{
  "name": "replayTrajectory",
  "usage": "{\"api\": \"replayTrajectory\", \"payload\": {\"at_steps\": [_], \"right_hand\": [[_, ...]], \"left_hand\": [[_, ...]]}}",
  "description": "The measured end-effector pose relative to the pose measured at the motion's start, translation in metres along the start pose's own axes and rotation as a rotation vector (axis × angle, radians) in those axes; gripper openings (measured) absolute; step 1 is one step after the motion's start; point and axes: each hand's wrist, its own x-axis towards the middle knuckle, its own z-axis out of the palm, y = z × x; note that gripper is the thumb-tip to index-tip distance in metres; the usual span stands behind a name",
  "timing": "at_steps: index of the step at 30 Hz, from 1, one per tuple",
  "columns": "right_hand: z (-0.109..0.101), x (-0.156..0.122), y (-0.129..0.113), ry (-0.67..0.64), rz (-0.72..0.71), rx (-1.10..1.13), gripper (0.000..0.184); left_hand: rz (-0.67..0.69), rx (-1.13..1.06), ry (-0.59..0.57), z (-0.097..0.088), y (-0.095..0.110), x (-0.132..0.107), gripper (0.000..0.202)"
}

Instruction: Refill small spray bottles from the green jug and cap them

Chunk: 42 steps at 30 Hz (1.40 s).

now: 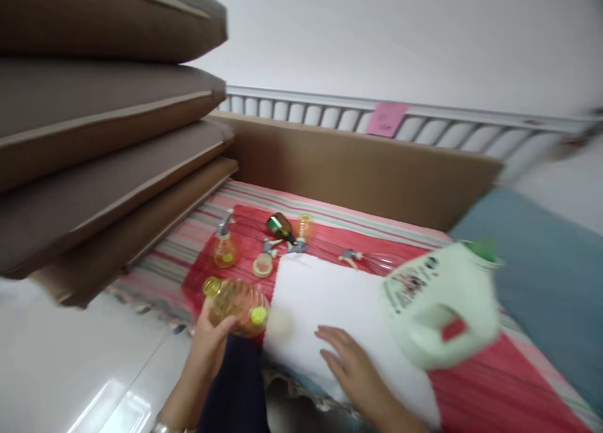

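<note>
At the near side of the flat red sheet (490, 386), clear yellow-tinted plastic bottle (238, 304): tipped sideways, neck end leftward, just beside the white rectangular cloth (325, 291).
Slip risk: the smooth, curved bottle could roll free if the left hand's (214, 329) thumb slackens.
Jug risk: the pale green plastic jug (452, 320) might topple if the right hand (346, 357) swings outward.
Left-hand grip: thumb and fingers clamped on the bottle, forearm slanting up from below.
Right-hand pose: empty, fingers slightly apart over the white cloth; I cannot tell whether they touch it.
</note>
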Motion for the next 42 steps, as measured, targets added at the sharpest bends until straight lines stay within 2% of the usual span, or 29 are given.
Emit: {"api": "replayTrajectory", "payload": {"at_steps": [2, 4, 7, 10, 12, 14, 15, 18, 22, 25, 29, 33, 38, 42], "right_hand": [[0.0, -0.046, 0.001, 0.008, 0.056, 0.067, 0.03], [-0.006, -0.079, 0.004, 0.051, 0.14, 0.118, 0.028], [-0.028, -0.109, 0.019, 0.257, 0.309, 0.202, 0.024], [-0.061, -0.122, 0.042, 0.595, 0.453, 0.296, 0.026], [-0.083, -0.12, 0.057, 0.819, 0.513, 0.359, 0.036], [-0.102, -0.109, 0.072, 0.966, 0.555, 0.411, 0.051], [-0.108, -0.101, 0.078, 0.999, 0.571, 0.429, 0.057], [-0.119, -0.073, 0.092, 1.004, 0.587, 0.463, 0.062], [-0.116, -0.046, 0.1, 0.962, 0.663, 0.502, 0.049], [-0.113, -0.036, 0.101, 0.963, 0.748, 0.52, 0.05], [-0.114, -0.028, 0.102, 1.008, 0.795, 0.539, 0.054], [-0.121, -0.024, 0.1, 1.032, 0.882, 0.448, 0.051], [-0.143, -0.023, 0.085, 0.974, 1.038, 0.209, 0.046], [-0.172, -0.027, 0.063, 0.893, 0.98, 0.046, 0.039]], "left_hand": [[0.008, 0.286, -0.036, 0.01, -0.006, -0.004, 0.074], [0.041, 0.49, -0.121, 0.021, -0.015, -0.003, 0.073], [0.09, 0.611, -0.229, 0.041, -0.033, 0.003, 0.076], [0.098, 0.604, -0.322, 0.062, -0.055, 0.006, 0.077], [0.076, 0.576, -0.373, 0.076, -0.069, 0.007, 0.078], [0.055, 0.563, -0.401, 0.086, -0.08, 0.009, 0.078], [0.05, 0.568, -0.414, 0.09, -0.085, 0.011, 0.077], [0.09, 0.605, -0.42, 0.093, -0.093, 0.019, 0.075], [0.234, 0.693, -0.408, 0.092, -0.092, 0.031, 0.067], [0.316, 0.739, -0.474, 0.096, -0.087, 0.04, 0.064], [0.389, 0.731, -0.562, 0.114, -0.09, 0.055, 0.062], [0.375, 0.689, -0.591, 0.128, -0.101, 0.068, 0.062], [0.316, 0.613, -0.572, 0.125, -0.103, 0.073, 0.061], [0.303, 0.57, -0.578, 0.124, -0.097, 0.076, 0.064]]}}
